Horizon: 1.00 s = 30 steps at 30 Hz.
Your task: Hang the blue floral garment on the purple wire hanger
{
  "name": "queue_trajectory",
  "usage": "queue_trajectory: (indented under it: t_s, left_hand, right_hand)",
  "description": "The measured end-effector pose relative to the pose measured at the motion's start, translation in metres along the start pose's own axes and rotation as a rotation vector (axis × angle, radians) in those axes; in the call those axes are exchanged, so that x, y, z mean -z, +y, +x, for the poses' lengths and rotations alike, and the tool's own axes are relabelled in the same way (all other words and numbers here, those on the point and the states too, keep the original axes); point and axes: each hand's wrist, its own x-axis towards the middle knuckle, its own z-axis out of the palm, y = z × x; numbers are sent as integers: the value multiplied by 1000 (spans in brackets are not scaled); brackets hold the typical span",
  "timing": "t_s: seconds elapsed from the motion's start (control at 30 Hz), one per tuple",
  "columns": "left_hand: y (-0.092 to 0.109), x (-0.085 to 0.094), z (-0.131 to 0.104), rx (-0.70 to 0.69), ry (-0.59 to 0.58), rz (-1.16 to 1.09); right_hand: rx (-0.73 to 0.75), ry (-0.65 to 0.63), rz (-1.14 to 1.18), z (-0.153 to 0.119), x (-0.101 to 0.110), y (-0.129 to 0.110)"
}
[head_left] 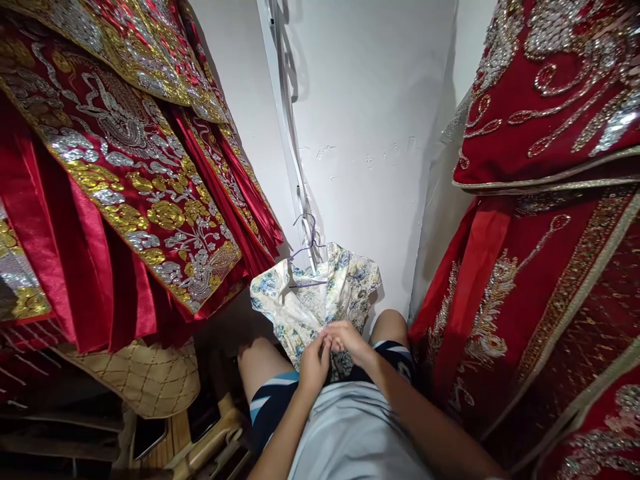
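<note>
A cream short-sleeved blouse (305, 310) with blue and yellow flowers hangs in front of my lap on a thin purple hanger (313, 230). Its neckline lies open in a V towards me. At the lower front of the V, my left hand (316, 357) is closed in a pinch on the cloth. My right hand (346, 339) meets it there, its fingers also pinched at the blouse's front edge. The fingertips of both hands touch or nearly touch, and they cover the small part between them. The blouse's lower end drops out of sight behind my hands.
A white metal rail (285, 113) runs down the pale wall (365, 87) behind the hanger. Red embroidered costumes (165, 213) crowd the left, and beaded red garments (500, 267) hang on the right. At lower left stands a wooden chair (175, 443) under a quilted tan cloth (145, 377).
</note>
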Motion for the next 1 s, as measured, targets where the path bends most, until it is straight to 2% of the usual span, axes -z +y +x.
queue_trajectory:
  t_s: [0.1, 0.2, 0.3, 0.37, 0.43, 0.5, 0.57, 0.63, 0.67, 0.77, 0.87, 0.93, 1.0]
  left_hand:
    - [3, 3, 8, 48, -92, 171]
    - [-1, 7, 15, 68, -125, 219]
    - [-10, 12, 22, 61, -153, 203]
    - [-11, 20, 26, 45, -176, 184]
    - [-1, 33, 34, -2, -148, 118]
    - [20, 53, 46, -88, -7, -32]
    - [50, 76, 65, -187, 234, -193]
    - [81, 99, 87, -274, 373, -222]
    - [94, 108, 98, -319, 397, -189]
    - [121, 125, 121, -465, 328, 49]
    - [130, 129, 126, -490, 367, 202]
    - [124, 133, 125, -423, 477, 101]
    - [109, 142, 122, -289, 665, -156]
  right_hand:
    - [105, 89, 87, 23, 7, -64]
    - [165, 115, 132, 43, 3, -123]
    - [239, 123, 190, 48, -8, -150]
    - [286, 101, 201, 43, -16, -149]
    - [304, 75, 180, 36, -21, -142]
    - [312, 72, 146, 30, -24, -136]
    - [339, 70, 93, 27, -24, -135]
    - [396, 57, 24, 27, -23, -138]
    - [430, 53, -12, 28, -22, -139]
    - [500, 93, -121, 36, -17, -137]
    - [457, 203, -210, 47, -13, -123]
    - [406, 238, -237, 50, -11, -108]
    - [379, 232, -236, 47, -12, -90]
